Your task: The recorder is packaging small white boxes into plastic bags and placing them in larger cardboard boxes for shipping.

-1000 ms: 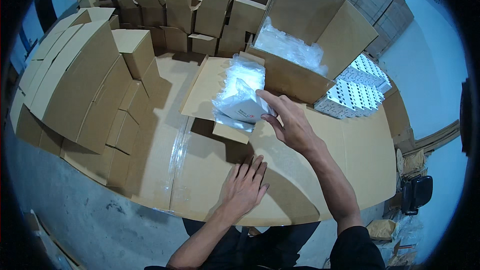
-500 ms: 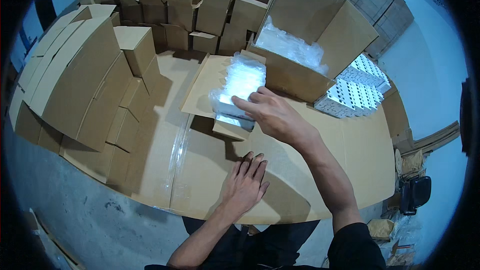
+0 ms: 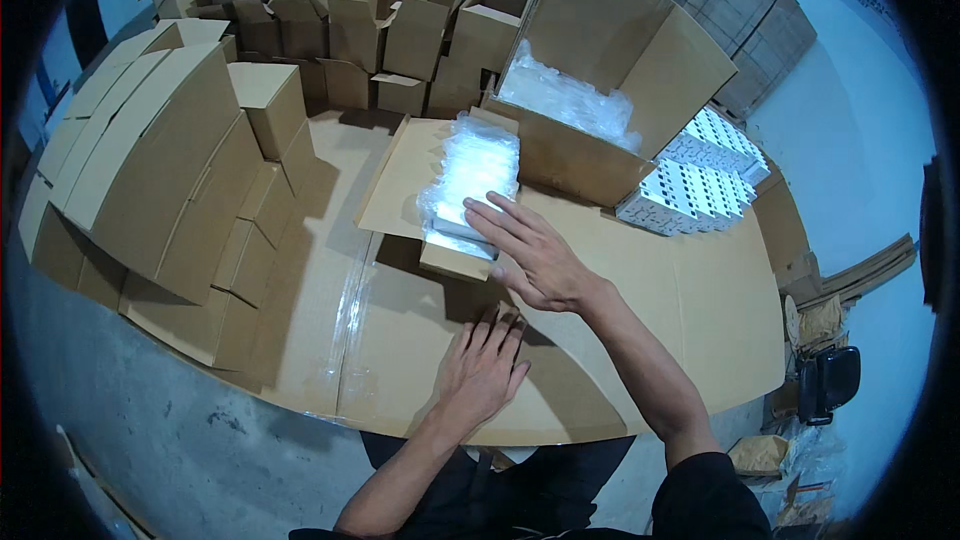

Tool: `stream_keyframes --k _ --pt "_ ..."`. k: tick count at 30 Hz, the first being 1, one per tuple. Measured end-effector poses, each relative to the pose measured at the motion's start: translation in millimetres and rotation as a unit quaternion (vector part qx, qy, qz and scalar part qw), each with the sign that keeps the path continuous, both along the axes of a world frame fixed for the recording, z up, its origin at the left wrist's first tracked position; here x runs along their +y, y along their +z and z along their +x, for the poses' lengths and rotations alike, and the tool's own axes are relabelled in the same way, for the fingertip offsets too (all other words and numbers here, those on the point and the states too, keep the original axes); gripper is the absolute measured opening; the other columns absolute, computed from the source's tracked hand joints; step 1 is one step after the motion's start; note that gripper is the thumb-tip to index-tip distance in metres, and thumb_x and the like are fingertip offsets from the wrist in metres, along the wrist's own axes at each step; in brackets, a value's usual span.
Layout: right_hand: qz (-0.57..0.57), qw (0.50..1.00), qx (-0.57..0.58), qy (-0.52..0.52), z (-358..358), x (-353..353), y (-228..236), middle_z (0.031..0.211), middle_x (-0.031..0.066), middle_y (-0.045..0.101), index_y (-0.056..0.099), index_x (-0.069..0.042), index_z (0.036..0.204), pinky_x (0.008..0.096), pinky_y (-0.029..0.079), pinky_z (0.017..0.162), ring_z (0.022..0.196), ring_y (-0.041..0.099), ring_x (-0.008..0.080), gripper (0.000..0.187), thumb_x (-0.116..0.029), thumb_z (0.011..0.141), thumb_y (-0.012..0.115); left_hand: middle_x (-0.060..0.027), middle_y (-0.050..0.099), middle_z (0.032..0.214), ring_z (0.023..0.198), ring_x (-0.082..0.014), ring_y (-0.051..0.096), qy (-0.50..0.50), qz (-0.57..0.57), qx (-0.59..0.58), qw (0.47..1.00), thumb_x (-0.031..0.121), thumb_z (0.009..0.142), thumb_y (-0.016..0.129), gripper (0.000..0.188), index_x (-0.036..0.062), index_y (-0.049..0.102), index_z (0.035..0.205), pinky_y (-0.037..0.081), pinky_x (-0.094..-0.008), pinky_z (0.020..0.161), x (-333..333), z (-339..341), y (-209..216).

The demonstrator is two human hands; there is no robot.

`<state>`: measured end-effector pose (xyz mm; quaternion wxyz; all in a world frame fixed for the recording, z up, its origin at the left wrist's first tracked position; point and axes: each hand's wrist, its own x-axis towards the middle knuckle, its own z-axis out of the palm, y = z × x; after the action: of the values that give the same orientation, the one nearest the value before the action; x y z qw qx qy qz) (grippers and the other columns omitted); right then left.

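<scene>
My right hand [image 3: 535,252] lies over the front right part of a row of clear-plastic-wrapped packs [image 3: 468,165], its fingers stretched out and the palm down. Whether the fingertips press on the packs or hover just above, I cannot tell. The packs sit in a small open cardboard box [image 3: 457,262], whose wide flap [image 3: 387,198] is folded out to the left. Nearer to me, my left hand [image 3: 480,370] rests palm down on the cardboard-covered table [image 3: 400,390], fingers extended and holding nothing.
A large open carton [image 3: 580,155] behind the small box holds clear plastic wrap [image 3: 570,95]. To its right stand white boxes with dark spots [image 3: 685,198]. Stacked brown boxes [image 3: 160,170] fill the left side, and several open cartons [image 3: 415,35] line the back.
My right hand has gone from a bent-finger pose at the packs to a flatter one with fingers spread, slightly nearer to me. My left hand has stayed nearly in place.
</scene>
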<state>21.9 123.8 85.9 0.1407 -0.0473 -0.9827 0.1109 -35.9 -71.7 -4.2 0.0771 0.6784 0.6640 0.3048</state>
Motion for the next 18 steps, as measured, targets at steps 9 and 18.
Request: stream_keyframes --k 9,18 --pt "0.037 0.998 -0.054 0.023 -15 5 -19 0.167 0.0087 0.026 0.026 -0.013 0.162 0.0559 0.012 0.127 0.155 0.019 0.0318 0.087 -0.061 0.094 0.054 -0.0194 0.053 0.14 0.132 -0.0375 0.045 -0.017 -0.03 -0.025 0.999 0.033 0.093 0.067 0.057 -0.0005 0.056 0.137 0.033 -0.0494 0.115 1 -1 8" --pt "0.015 0.997 -0.075 -0.033 2 -7 0 0.169 0.0112 0.021 0.021 -0.011 0.163 0.0539 0.011 0.127 0.156 0.015 0.0336 0.096 -0.065 0.091 0.056 -0.0218 0.055 0.133 0.13 -0.0404 0.046 -0.008 0.025 -0.002 1.0 0.027 0.09 0.071 0.058 -0.0026 0.054 0.137 0.032 -0.0508 0.115 0 2 3"
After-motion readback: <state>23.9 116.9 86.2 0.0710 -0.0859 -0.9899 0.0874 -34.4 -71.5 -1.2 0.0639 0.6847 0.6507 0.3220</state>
